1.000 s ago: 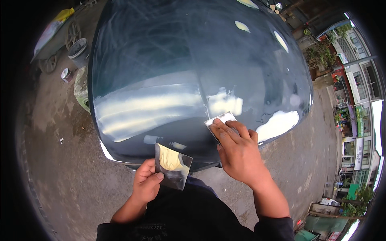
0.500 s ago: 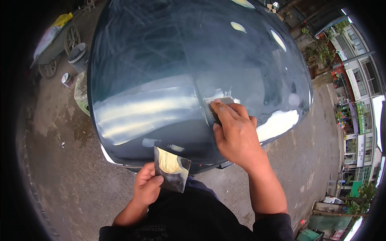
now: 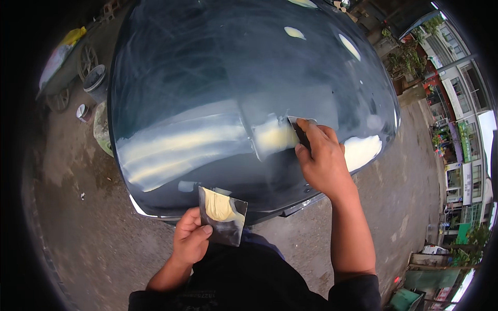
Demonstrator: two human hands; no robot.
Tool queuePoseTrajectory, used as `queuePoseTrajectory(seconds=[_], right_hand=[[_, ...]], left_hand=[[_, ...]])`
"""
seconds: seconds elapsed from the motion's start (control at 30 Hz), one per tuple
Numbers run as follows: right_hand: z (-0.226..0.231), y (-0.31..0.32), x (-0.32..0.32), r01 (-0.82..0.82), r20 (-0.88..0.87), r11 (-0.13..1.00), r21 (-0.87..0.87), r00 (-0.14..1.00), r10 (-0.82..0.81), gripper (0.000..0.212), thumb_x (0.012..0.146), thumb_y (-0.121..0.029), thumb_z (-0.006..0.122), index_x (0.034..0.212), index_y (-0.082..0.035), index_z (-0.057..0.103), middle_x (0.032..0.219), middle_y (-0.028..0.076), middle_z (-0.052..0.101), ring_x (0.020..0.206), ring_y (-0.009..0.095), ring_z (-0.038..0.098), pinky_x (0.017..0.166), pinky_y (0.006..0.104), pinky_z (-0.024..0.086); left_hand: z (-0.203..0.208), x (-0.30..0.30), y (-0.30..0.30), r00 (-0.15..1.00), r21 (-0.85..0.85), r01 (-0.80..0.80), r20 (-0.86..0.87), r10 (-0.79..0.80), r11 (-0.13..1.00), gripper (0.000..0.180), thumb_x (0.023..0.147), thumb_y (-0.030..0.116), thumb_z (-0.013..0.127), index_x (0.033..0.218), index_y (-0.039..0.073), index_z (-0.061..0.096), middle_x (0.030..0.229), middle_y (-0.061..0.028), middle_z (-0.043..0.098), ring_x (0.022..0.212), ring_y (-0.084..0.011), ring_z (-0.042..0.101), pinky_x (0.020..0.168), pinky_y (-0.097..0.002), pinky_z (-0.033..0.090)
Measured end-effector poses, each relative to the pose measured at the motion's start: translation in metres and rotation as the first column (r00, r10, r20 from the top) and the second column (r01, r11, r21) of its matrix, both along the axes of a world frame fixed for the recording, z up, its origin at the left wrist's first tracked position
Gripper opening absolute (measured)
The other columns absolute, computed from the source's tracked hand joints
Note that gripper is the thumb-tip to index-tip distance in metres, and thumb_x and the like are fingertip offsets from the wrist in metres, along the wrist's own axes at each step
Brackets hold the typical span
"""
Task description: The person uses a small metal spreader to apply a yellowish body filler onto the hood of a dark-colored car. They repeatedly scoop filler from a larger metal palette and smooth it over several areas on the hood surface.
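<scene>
A dark, glossy car bonnet [image 3: 181, 72] fills the middle of the head view. Cream filler is smeared over its near left part in a broad band [image 3: 176, 147], and a smaller filler patch [image 3: 275, 136] lies beside it. At that patch's right end, my right hand [image 3: 329, 163] grips a thin filler spreader [image 3: 302, 129], tilted against the panel. Below the front edge, my left hand [image 3: 192, 237] holds a dark, flat square mixing plate [image 3: 227, 232] between thumb and fingers. A lump of cream filler [image 3: 218, 205] covers the plate's upper part.
More pale filler spots [image 3: 294, 33] dot the bonnet's far right, and a big white one [image 3: 363, 151] lies near the right edge. To the left stand a bucket [image 3: 96, 85], a small can [image 3: 83, 112] and a wheeled cart [image 3: 58, 65]. Shopfronts [image 3: 467, 140] line the right.
My right hand and the spreader have slid right across the bonnet, uncovering a smooth filler patch. The left hand with its plate has hardly moved. The view has shifted slightly.
</scene>
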State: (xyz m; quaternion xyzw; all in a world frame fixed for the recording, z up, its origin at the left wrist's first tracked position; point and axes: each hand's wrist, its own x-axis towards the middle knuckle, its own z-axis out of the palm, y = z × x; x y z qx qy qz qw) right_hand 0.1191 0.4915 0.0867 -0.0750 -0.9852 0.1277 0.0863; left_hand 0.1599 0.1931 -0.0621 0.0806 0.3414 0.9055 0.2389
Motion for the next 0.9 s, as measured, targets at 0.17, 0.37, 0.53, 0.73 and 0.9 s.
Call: queuePoseTrajectory(seconds=[0.17, 0.37, 0.53, 0.73, 0.9], right_hand=[[-0.017, -0.029, 0.020, -0.118, 0.026, 0.993, 0.020, 0.993, 0.117, 0.053, 0.087, -0.007, 0.065, 0.140, -0.007, 0.057, 0.139, 0.010, 0.064, 0.128, 0.034, 0.055, 0.093, 0.0525, 0.045], [-0.019, -0.027, 0.068, -0.203, 0.040, 0.978, 0.043, 0.979, 0.202, 0.058, 0.084, -0.005, 0.067, 0.141, -0.003, 0.057, 0.140, 0.010, 0.065, 0.126, 0.033, 0.057, 0.095, 0.0480, 0.042], [0.007, -0.018, 0.094, -0.181, -0.167, 0.980, -0.081, 0.972, 0.165, 0.054, 0.083, -0.004, 0.069, 0.137, -0.004, 0.062, 0.144, 0.009, 0.063, 0.128, 0.035, 0.056, 0.101, 0.0453, 0.040], [0.002, -0.022, 0.108, -0.385, -0.262, 0.909, -0.160, 0.904, 0.337, 0.049, 0.080, -0.005, 0.074, 0.129, -0.005, 0.069, 0.142, 0.007, 0.066, 0.130, 0.030, 0.056, 0.106, 0.0423, 0.040], [-0.003, -0.033, 0.110, -0.395, -0.260, 0.917, -0.058, 0.893, 0.368, 0.046, 0.078, -0.008, 0.076, 0.123, -0.012, 0.074, 0.142, -0.003, 0.065, 0.132, 0.022, 0.054, 0.103, 0.0452, 0.039]], left_hand=[[0.010, -0.002, 0.005, 0.999, -0.030, -0.029, -0.016, 0.029, 0.999, 0.048, 0.094, -0.005, 0.053, 0.141, -0.007, 0.047, 0.137, -0.0208, 0.063, 0.128, -0.0275, 0.061, 0.114, -0.0430, 0.044], [0.026, -0.007, 0.023, 0.998, 0.040, -0.010, -0.065, 0.012, 0.999, 0.050, 0.098, -0.009, 0.048, 0.147, -0.007, 0.042, 0.144, -0.0198, 0.057, 0.135, -0.0252, 0.055, 0.116, -0.0407, 0.040], [0.043, -0.005, 0.042, 1.000, 0.031, 0.000, -0.021, 0.001, 1.000, 0.056, 0.097, -0.012, 0.047, 0.151, -0.003, 0.038, 0.147, -0.0167, 0.055, 0.135, -0.0230, 0.055, 0.116, -0.0399, 0.041], [0.064, 0.002, 0.069, 0.998, -0.014, 0.060, -0.017, -0.060, 0.998, 0.063, 0.097, -0.013, 0.046, 0.157, 0.001, 0.033, 0.147, -0.0143, 0.055, 0.136, -0.0209, 0.053, 0.114, -0.0385, 0.042], [0.070, 0.008, 0.081, 0.991, -0.126, 0.076, -0.096, -0.089, 0.989, 0.064, 0.098, -0.011, 0.048, 0.158, -0.001, 0.030, 0.149, -0.0169, 0.053, 0.138, -0.0242, 0.053, 0.114, -0.0409, 0.044]])
